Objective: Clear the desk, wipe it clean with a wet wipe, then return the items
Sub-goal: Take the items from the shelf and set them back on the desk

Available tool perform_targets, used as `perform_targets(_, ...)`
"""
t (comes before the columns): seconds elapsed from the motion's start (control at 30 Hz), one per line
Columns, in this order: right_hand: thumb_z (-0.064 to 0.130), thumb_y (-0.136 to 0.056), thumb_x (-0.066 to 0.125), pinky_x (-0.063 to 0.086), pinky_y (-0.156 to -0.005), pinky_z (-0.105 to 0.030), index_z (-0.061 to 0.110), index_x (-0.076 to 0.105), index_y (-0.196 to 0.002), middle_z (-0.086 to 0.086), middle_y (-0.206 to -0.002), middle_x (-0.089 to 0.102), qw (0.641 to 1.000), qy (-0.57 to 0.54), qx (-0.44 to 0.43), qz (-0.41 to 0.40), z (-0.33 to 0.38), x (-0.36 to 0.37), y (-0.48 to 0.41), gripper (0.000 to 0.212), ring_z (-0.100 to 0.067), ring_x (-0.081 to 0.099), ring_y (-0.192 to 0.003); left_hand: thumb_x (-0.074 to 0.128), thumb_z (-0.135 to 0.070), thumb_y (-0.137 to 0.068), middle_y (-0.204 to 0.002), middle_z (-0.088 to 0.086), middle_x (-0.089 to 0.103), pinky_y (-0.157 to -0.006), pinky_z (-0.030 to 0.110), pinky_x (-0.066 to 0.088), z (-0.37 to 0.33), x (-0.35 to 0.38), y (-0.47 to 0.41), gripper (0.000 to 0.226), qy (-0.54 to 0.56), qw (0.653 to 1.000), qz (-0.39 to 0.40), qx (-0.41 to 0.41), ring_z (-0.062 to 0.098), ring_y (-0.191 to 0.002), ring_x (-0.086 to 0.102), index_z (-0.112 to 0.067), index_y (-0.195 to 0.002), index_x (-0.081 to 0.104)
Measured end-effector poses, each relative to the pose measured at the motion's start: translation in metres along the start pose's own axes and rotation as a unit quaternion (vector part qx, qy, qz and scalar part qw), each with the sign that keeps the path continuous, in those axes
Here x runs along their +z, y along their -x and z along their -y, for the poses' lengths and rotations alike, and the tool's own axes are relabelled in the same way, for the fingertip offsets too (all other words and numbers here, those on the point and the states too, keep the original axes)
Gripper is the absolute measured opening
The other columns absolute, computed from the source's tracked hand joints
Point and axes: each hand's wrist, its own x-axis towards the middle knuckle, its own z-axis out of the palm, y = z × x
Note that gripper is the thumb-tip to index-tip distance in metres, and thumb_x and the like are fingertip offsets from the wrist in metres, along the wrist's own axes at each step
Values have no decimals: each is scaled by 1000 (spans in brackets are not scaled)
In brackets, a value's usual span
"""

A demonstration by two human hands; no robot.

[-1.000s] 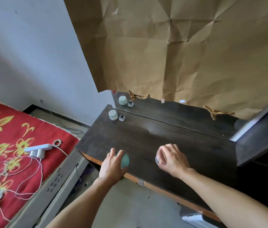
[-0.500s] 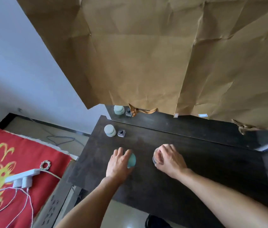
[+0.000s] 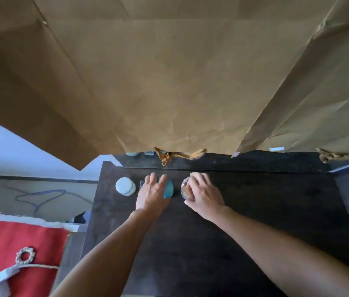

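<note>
- Both hands have moved from the front edge of the worktop (image 3: pixel 255 189) to the back, each taking a jar along.
- The left hand (image 3: pixel 152 195) wraps its fingers over a blue jar (image 3: pixel 169 188) and grips it from above.
- The right hand (image 3: pixel 204 197) curls round a clear jar (image 3: pixel 184 188) and holds it near the rim.
- Both jars look set down on the worktop, near each other but not touching, and neither hand lets go.
- A white jar (image 3: pixel 124 186) stands just left of the left hand, with a small bottle (image 3: pixel 142 184) between them, partly hidden.
- I think the jars go here to make one neat row at the back, so this looks like the putting-back step near the end of the job.
- Holding from the top keeps the fingers away from the things next door.
- Brown paper (image 3: pixel 169 82) hangs behind, and a red bed (image 3: pixel 19 239) lies to the left.
</note>
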Motion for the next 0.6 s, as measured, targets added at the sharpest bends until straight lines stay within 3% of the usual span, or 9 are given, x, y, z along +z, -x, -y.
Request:
perform_targets(0.23, 31, -71, 76, 50, -91, -34, 18, 45, -113, -2, -145, 31, 997, 2, 76, 32, 20, 4, -4, 54, -22, 33, -132, 64, -34, -81, -127, 5, 40, -99, 38, 40, 16, -11, -15, 63, -32, 995, 35, 85, 26, -117, 40, -28, -137, 35)
perform_targets(0.33, 30, -71, 76, 50, -92, -35, 20, 49, -112, -1, -145, 33, 996, 17, 87, 14, 24, -3, 5, 50, -21, 37, -131, 62, -38, -82, -132, 5, 40, -102, 36, 35, 22, -21, -11, 60, -52, 990, 9, 134, 25, -120, 38, -28, -137, 38)
perform_targets(0.5, 28, -79, 65, 50, -83, -35, 17, 58, -102, -1, -139, 45, 990, 8, 129, -47, 23, -19, 34, 26, -21, 47, -123, 56, -28, -87, -116, 4, 55, -91, 34, 40, 6, -43, 0, 33, -19, 977, -42, 206, 25, -108, 49, -19, -118, 57)
perform_targets(0.6, 31, -86, 57, 49, -80, -33, 20, 56, -113, 6, -133, 46, 982, 9, 182, -42, 11, -31, 63, 29, -14, 46, -122, 50, -26, -88, -109, 2, 59, -86, 34, 42, -19, -48, 6, 26, -5, 972, -24, 236, 24, -105, 53, -19, -110, 61)
